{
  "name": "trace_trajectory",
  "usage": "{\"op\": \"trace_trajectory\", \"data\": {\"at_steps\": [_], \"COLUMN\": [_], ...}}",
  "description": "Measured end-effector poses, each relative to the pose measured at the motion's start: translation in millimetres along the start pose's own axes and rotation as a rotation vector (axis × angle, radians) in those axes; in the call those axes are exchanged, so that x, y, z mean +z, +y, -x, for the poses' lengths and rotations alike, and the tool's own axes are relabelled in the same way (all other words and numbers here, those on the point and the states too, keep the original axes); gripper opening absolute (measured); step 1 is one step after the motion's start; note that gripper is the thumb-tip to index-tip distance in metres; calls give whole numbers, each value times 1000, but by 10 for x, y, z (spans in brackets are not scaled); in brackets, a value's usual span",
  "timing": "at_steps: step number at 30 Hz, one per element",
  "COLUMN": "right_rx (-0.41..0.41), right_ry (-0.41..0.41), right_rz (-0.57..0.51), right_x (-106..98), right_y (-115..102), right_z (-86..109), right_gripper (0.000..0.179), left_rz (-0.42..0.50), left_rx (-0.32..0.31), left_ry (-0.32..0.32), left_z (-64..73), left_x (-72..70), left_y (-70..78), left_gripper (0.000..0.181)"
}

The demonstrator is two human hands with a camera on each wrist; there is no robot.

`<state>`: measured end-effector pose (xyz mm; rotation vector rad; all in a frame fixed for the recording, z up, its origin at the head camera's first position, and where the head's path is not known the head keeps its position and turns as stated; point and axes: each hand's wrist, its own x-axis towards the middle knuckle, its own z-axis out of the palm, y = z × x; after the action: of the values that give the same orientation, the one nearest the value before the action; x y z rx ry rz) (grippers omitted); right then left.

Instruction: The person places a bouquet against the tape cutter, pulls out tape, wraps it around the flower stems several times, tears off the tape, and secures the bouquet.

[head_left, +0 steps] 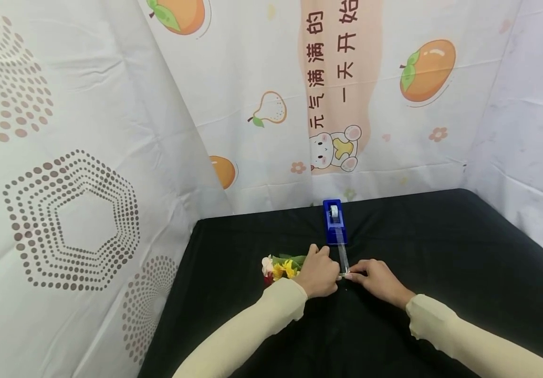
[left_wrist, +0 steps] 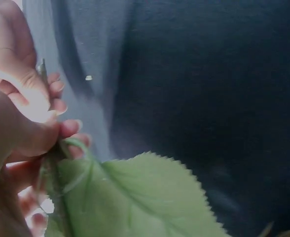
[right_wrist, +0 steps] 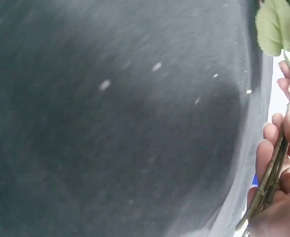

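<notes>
A bunch of flowers (head_left: pixel 284 269) with yellow, pink and red blooms lies sideways over the black cloth. My left hand (head_left: pixel 319 274) grips its stems just below the blooms, near a serrated green leaf (left_wrist: pixel 150 195). Further down, my right hand (head_left: pixel 379 281) pinches the thin brown-green stems (right_wrist: pixel 272 173), whose cut ends stick out past its fingers in the right wrist view. A clear strip of tape (head_left: pixel 343 258) runs from the blue tape dispenser (head_left: pixel 329 224) to the stems between both hands, right at the right fingertips.
Black cloth (head_left: pixel 418 241) covers the table, with a few small pale specks on it. White printed curtains (head_left: pixel 262 58) hang behind and at the left, close to the table's edges. The dispenser stands near the back edge.
</notes>
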<state>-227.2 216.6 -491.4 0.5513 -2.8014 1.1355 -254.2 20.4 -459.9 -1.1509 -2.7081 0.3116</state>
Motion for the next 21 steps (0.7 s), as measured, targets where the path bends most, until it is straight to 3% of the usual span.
{"op": "trace_trajectory", "data": {"at_steps": [3,9,15,21], "right_rx": [-16,81,135,129], "right_ry": [6,-73,-111,-98], "right_rz": [9,-37,-62,-91], "right_x": [3,-11,-2,-4], "right_y": [1,-13,-29,-22], "right_z": [-1,-27,-46,-70], "right_gripper": [11,17,27,20], "left_rz": [-56,-185,-264,-293], "left_rx": [33,91,132,134], "left_ry": [55,139,190,198], "left_z": [40,87,99,96], "left_x": [34,114,161,156], "left_y": [0,5,29,47], "left_gripper": [19,19,20,24]}}
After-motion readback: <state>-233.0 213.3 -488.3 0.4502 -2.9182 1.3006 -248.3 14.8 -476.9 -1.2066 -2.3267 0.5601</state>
